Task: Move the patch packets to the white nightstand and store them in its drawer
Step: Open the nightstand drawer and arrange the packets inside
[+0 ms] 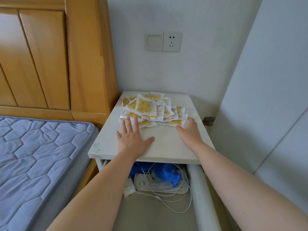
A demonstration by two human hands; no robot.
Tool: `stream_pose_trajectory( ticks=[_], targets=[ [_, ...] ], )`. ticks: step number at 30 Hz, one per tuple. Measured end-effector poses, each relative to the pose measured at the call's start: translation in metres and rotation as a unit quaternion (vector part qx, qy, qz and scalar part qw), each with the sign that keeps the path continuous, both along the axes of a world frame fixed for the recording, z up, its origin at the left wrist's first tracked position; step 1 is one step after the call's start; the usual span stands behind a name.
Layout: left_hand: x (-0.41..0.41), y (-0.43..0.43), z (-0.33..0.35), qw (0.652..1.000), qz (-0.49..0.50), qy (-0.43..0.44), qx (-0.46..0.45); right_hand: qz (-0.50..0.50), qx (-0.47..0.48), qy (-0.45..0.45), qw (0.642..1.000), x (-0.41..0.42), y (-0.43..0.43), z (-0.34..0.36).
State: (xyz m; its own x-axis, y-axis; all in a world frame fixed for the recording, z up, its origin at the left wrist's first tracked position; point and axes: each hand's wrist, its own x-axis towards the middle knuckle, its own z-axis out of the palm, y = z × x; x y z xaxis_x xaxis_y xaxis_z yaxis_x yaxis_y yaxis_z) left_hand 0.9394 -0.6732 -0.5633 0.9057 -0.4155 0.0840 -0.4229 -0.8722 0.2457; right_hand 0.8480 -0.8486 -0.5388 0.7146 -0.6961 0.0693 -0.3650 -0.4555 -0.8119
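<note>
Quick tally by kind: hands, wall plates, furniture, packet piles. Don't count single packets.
Hands: 2, left hand and right hand
Wall plates: 2, switch and socket
Furniture: 2, bed and nightstand
Packet piles: 1, pile on the nightstand
Total: 7

Single view, head-worn, wide-angle. Looked forward and steeply down onto white nightstand top, close, within arm's reach. Faced room corner: put wall socket near top centre, open drawer at bottom edge, bed at left. Caught both forearms running in from bottom edge, left hand and right hand mid-frame. Bowed straight edges toward margins.
</note>
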Motion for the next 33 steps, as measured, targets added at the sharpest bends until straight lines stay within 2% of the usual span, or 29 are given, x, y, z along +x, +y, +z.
stream_pose_trajectory(
  ticks=[3, 12, 19, 24, 27, 33],
  targets=[
    [0.012, -0.005, 0.000, 1.000, 0.021, -0.014, -0.012, 0.010, -0.038, -0.029, 0.999, 0.001, 0.003, -0.008],
    [0.047, -0.016, 0.001, 0.996, -0.018, -0.083, -0.030, 0.023, -0.064, -0.065, 0.996, 0.003, 0.001, -0.018],
    [0.026, -0.006, 0.009, 0.992, -0.036, -0.114, -0.029, 0.014, -0.065, -0.074, 0.995, 0.003, 0.003, -0.016],
    [-0.007, 0.008, 0.001, 0.979, -0.085, -0.141, -0.122, -0.011, -0.090, -0.087, 0.992, 0.001, 0.004, -0.015],
    [-0.024, 0.016, -0.010, 0.980, -0.073, -0.148, -0.115, -0.023, -0.127, -0.096, 0.987, 0.001, 0.006, -0.014],
    [-0.019, 0.008, -0.004, 0.987, 0.021, -0.020, -0.157, 0.035, -0.213, -0.113, 0.970, -0.003, 0.011, -0.015]
  ],
)
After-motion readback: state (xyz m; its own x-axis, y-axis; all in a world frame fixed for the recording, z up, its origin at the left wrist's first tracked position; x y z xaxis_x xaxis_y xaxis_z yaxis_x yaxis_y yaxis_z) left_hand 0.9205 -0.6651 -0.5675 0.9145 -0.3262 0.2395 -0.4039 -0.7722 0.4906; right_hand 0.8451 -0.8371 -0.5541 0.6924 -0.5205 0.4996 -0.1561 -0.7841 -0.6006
